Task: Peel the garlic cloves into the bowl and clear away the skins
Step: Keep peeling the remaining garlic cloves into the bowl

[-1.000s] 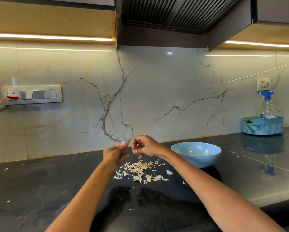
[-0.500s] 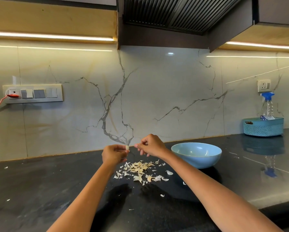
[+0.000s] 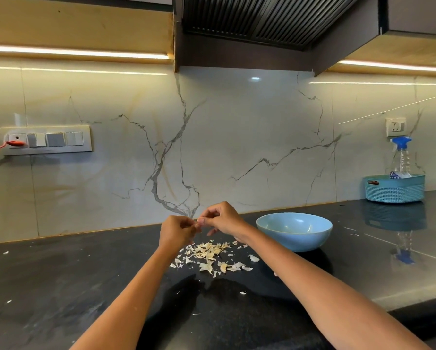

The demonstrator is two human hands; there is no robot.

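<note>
A: Where are the hands, going by the bowl (image 3: pixel 294 231)?

B: Both are raised above the counter (image 3: pixel 60 286), just left of the bowl. The left hand (image 3: pixel 177 232) and the right hand (image 3: pixel 223 219) meet fingertip to fingertip, all fingers curled in.

A: Holding what?

B: Something small sits pinched between them, where the tips touch. It is nearly hidden by the fingers; by the task it would be the garlic clove (image 3: pixel 198 221), but I cannot make out its shape or whether skin is on it. Both hands are closed narrowly round that one spot.

A: And the skins?

B: A loose heap of pale skins (image 3: pixel 208 252) lies on the dark counter, left of the bowl and nearer the person, directly under the hands. Stray flakes are scattered further left and nearer still.

A: Anything in the bowl?

B: It is blue and stands upright on the counter. I see only its smooth inner wall; the bottom is hidden by the near rim, so I cannot tell what it holds.

A: What else is around it?

B: Well to the right of the bowl, against the wall, stands a teal basket (image 3: pixel 394 189) with a spray bottle (image 3: pixel 401 157) in it. Far to the left of the bowl, on the marble wall, is a switch panel (image 3: pixel 46 140) with a red plug (image 3: pixel 16 143) in it.
</note>
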